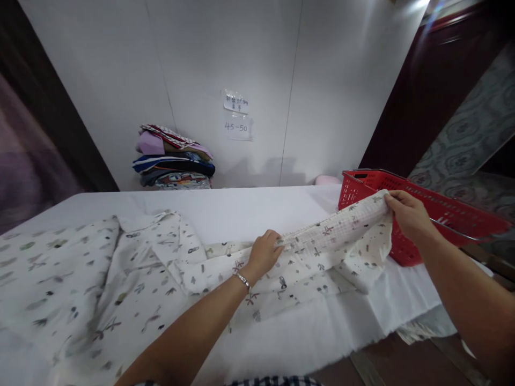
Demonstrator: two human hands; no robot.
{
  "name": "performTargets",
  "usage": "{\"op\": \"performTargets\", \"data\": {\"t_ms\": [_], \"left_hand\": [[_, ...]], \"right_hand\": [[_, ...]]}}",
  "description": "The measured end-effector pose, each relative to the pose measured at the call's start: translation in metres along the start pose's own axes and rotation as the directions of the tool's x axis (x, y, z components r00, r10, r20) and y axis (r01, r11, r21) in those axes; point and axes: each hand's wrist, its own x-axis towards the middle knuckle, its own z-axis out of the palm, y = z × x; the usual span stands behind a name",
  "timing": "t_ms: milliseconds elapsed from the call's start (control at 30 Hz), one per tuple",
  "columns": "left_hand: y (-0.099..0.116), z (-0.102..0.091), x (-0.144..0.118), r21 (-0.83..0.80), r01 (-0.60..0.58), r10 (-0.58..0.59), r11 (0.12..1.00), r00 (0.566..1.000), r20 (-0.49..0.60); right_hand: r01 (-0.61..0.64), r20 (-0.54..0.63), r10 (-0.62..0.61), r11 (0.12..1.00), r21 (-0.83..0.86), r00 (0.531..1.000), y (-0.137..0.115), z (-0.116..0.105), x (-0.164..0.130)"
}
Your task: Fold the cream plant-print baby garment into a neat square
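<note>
1. I see the left hand (263,252) grip pinching the printed garment (169,268) along a folded edge, mid-counter.
2. Right hand (406,214) grip pinches the same edge's far end, lifted taut just beside the red basket (442,206).
3. The garment's remainder lies spread on the white counter (249,206).
4. Folded clothes stack (175,158) sits against the wall, well apart.

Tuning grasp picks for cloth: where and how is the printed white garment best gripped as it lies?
Probably along the lifted edge of the printed white garment, the way the left hand and right hand pinch it now. That strip is stretched taut and raised off the white table cover, so fingers can close over it from above and the near side. The rest lies flat, with little to grip.
</note>
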Motion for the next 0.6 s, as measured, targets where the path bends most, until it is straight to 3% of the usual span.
{"op": "performTargets", "data": {"t_ms": [200,467,600], "left_hand": [[-0.003,0.0,-0.002,-0.019,0.062,-0.062,0.998,0.998,-0.004],[-0.01,0.004,-0.007,0.02,-0.078,0.078,0.997,0.996,-0.034],[-0.011,0.004,-0.008,-0.002,-0.04,0.04,0.999,0.999,-0.002]], "right_hand": [[0.013,0.049,-0.017,0.996,0.091,0.999,0.007,0.0,0.003],[-0.019,0.048,0.013,0.993,0.12,0.999,0.004,0.002,0.001],[-0.013,0.029,0.011,0.997,0.077,1.0,0.004,0.005,0.0]]}}
